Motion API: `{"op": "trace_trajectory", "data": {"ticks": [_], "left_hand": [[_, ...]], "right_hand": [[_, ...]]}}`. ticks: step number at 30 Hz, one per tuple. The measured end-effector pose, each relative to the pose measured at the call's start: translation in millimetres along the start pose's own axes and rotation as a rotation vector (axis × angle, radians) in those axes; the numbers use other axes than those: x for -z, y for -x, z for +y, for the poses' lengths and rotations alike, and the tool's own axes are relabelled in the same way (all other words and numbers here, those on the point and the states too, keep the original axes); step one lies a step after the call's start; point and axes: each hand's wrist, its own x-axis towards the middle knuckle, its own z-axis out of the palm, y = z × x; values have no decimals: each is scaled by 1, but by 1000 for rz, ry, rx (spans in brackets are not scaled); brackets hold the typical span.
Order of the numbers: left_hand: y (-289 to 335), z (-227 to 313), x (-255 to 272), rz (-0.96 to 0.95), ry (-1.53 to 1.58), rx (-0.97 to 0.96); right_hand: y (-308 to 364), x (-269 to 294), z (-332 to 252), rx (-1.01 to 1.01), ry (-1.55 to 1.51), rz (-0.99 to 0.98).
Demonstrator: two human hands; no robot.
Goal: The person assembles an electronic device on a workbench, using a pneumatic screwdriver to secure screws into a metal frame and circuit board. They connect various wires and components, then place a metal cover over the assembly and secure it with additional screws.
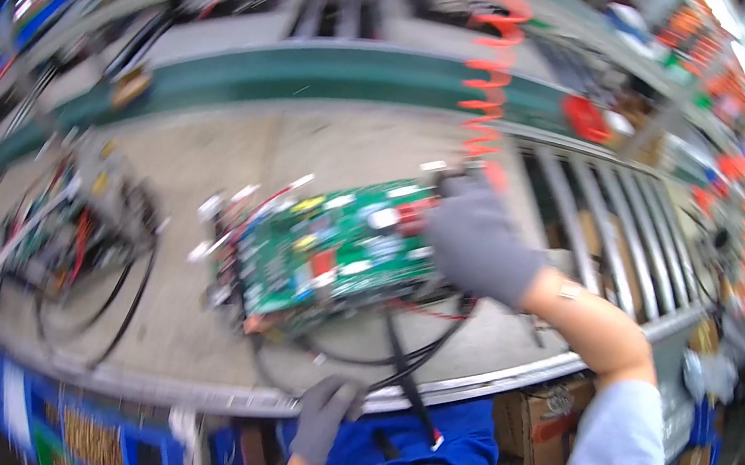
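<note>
Left of the half-curled left hand (323, 420), its grip unclear, sits a wired assembly (82, 231). Beyond that hand, a green circuit board (353, 241) lies populated on the worktop (168, 306), a black cable (405, 370) apparently unconnected. The right hand (483, 237) covers the board's right end, grasp too blurred to tell.

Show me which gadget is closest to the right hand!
The green gadget, in the middle: the right hand is at its right end. The other gadget sits apart, far left.

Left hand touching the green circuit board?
Apart. In the head view, the left hand is down by the near edge of the grey benchtop, part of which shows between it and the green circuit board.
</note>
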Motion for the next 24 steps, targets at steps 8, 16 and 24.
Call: {"op": "trace_trajectory", "data": {"ticks": [8, 16, 24], "left_hand": [[-23, -31, 5, -19, -77, -109], [5, -12, 0, -9, -125, -192], [26, -15, 5, 26, -28, -4]], "right_hand": [[0, -1, 8, 38, -78, 41], [-2, -8, 6, -44, -19, 314], [18, -7, 10, 59, -175, 354]]}}
